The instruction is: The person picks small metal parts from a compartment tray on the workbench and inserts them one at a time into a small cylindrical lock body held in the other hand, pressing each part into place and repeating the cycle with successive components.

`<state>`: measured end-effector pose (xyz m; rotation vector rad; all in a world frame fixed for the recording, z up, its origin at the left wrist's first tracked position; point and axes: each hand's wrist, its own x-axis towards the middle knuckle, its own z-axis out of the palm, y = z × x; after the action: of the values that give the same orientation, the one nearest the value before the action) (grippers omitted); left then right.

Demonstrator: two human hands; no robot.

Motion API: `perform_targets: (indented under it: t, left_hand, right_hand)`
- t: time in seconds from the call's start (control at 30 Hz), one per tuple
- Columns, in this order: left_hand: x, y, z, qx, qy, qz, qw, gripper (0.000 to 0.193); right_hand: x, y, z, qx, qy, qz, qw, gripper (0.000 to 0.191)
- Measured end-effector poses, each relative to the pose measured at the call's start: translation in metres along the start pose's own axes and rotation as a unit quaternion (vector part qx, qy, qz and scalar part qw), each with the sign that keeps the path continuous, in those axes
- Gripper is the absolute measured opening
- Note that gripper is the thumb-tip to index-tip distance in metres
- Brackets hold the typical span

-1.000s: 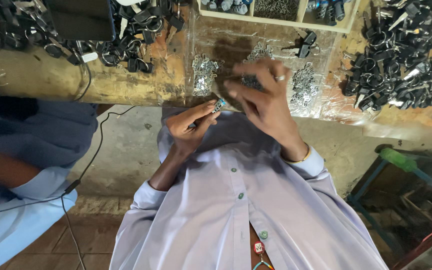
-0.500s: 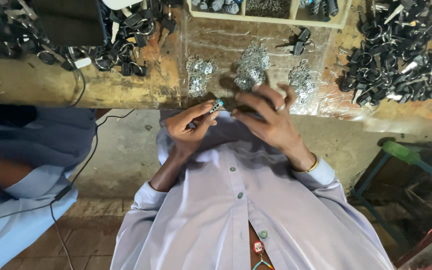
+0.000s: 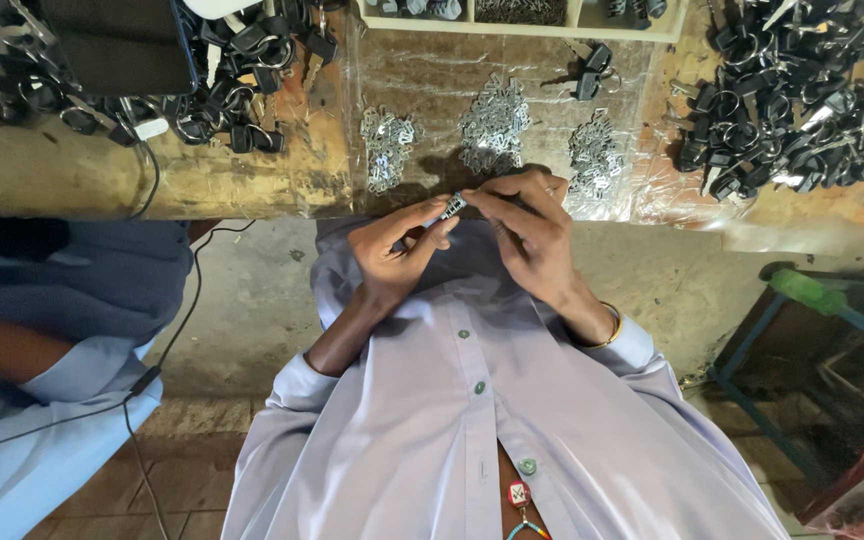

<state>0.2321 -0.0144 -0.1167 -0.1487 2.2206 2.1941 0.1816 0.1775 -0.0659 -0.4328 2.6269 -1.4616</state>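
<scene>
Left hand (image 3: 397, 255) and right hand (image 3: 532, 235), fingers curled, together pinch a small dark metal key part (image 3: 451, 207) at the workbench's front edge (image 3: 252, 195). Piles of silver blanks (image 3: 492, 125) lie just beyond; open floor below.

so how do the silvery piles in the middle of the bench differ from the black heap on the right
The silvery piles are small, flat, shiny metal pieces; the black heap is dark, bulkier parts with rings and metal bits mixed in. The silvery ones lie in three separate small clusters, while the black heap is one wide sprawl. The silvery piles lie just beyond the hands, the black heap off to the side. Both rest on the plastic-covered bench.
</scene>
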Motion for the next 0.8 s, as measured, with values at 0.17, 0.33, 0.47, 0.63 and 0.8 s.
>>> perform_targets:
  t: [0.17,0.33,0.47,0.63,0.8]
  left_hand:
    - [0.001,0.002,0.000,0.036,0.002,0.029,0.999,0.025]
    - [0.003,0.006,-0.002,0.132,-0.021,0.115,0.984,0.025]
    - [0.006,0.010,-0.003,0.182,-0.074,0.176,0.965,0.025]
    - [0.002,0.007,0.004,0.070,-0.143,0.111,0.981,0.026]
    - [-0.005,-0.003,0.010,0.030,-0.126,0.060,0.990,0.023]
  right_hand:
    - [-0.001,-0.005,0.005,-0.011,0.050,-0.027,0.998,0.033]
    - [-0.007,-0.002,0.008,0.055,0.037,0.076,0.995,0.029]
    - [-0.020,0.004,-0.008,-0.018,-0.017,0.054,0.998,0.018]
    - [-0.030,0.023,-0.041,-0.044,-0.056,-0.056,0.996,0.025]
    - [-0.037,0.035,-0.062,-0.140,0.092,-0.017,0.986,0.032]
